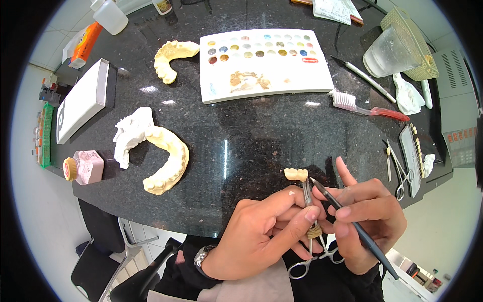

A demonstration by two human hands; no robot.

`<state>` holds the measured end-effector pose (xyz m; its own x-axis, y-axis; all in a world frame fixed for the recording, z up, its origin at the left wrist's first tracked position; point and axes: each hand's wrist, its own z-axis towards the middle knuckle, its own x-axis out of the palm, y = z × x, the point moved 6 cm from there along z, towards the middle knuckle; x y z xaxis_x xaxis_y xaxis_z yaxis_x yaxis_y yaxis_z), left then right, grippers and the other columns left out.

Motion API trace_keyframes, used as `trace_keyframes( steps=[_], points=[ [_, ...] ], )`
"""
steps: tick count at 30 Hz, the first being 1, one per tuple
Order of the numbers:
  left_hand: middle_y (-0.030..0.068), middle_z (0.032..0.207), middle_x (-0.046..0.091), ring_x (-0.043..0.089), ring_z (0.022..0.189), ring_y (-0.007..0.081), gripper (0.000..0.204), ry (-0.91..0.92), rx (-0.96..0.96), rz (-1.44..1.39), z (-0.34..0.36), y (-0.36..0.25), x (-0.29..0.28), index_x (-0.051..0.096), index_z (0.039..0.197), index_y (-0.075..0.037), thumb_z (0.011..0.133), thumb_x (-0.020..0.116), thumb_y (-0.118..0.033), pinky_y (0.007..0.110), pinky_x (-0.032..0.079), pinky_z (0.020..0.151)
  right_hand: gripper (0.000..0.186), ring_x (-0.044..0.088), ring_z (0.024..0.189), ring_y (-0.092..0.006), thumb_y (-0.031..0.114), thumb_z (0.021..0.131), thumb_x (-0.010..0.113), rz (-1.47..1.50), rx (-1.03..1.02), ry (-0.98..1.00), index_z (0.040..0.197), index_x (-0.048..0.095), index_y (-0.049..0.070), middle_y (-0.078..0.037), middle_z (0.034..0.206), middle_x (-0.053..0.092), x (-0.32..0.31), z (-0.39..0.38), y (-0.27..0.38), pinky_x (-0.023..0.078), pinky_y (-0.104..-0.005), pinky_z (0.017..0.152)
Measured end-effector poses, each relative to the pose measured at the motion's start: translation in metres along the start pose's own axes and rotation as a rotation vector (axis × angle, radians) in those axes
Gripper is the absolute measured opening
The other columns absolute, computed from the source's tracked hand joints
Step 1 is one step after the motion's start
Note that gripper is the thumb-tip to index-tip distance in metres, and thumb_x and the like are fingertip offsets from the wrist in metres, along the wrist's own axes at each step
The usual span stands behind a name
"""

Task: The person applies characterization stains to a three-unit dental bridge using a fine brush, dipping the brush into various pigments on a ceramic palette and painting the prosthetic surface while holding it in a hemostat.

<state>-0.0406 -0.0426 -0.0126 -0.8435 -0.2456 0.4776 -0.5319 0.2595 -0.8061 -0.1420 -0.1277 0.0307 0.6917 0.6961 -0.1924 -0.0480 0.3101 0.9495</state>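
My left hand [266, 226] is closed round a pair of locking forceps [308, 193], its ring handles pointing back toward me and a tan band wound round the shanks. At the jaws' tip sits a tooth-coloured dental bridge [296, 174], a few joined crowns, held just over the dark worktop. Between the fingers of my right hand [372, 211] is a fine dark-handled brush [363, 235]. Its pointed tip is very close to the bridge's right end; whether they touch I cannot tell.
Ahead lies a white palette [266, 93] with several coloured dabs. Yellow plaster models [173, 151] and a white plaster piece [132, 132] lie left, near a pink-filled jar [89, 167]. Rightward are a toothbrush [370, 109], a plastic cup [390, 53], scissor-handled forceps [401, 173] and a tooth shade guide [411, 160].
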Motion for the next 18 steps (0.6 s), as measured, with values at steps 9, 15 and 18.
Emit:
trace_keyframes(
  steps=[9, 15, 18],
  points=[
    [0.0119, 0.08, 0.065, 0.064, 0.067, 0.0119, 0.018, 0.005, 0.005, 0.02, 0.0002, -0.0033, -0.0002, 0.05, 0.1, 0.007, 0.092, 0.047, -0.009, 0.022, 0.054, 0.054, 0.012, 0.064, 0.072, -0.0251, 0.012, 0.074, 0.066, -0.087, 0.014, -0.044, 0.077, 0.058, 0.004, -0.013, 0.073, 0.059, 0.0048, 0.0027, 0.0024, 0.032, -0.0592, 0.097],
    [0.0117, 0.079, 0.065, 0.064, 0.068, 0.0119, 0.017, 0.001, 0.014, 0.041, -0.0003, -0.0031, 0.0002, 0.051, 0.1, 0.008, 0.092, 0.047, -0.007, 0.023, 0.054, 0.054, 0.01, 0.064, 0.071, -0.0253, 0.01, 0.074, 0.064, -0.037, 0.024, -0.081, 0.078, 0.057, 0.004, -0.013, 0.071, 0.058, 0.0039, 0.0011, 0.0013, 0.031, -0.0584, 0.098],
    [0.0118, 0.079, 0.064, 0.064, 0.068, 0.0121, 0.017, 0.013, 0.014, 0.058, 0.0009, -0.0033, 0.0003, 0.05, 0.099, 0.008, 0.092, 0.046, -0.007, 0.023, 0.054, 0.055, 0.01, 0.065, 0.072, -0.0263, 0.01, 0.074, 0.064, -0.076, 0.023, -0.059, 0.077, 0.057, 0.004, -0.012, 0.07, 0.058, 0.0038, 0.0045, 0.0022, 0.03, -0.0584, 0.098]
  ],
)
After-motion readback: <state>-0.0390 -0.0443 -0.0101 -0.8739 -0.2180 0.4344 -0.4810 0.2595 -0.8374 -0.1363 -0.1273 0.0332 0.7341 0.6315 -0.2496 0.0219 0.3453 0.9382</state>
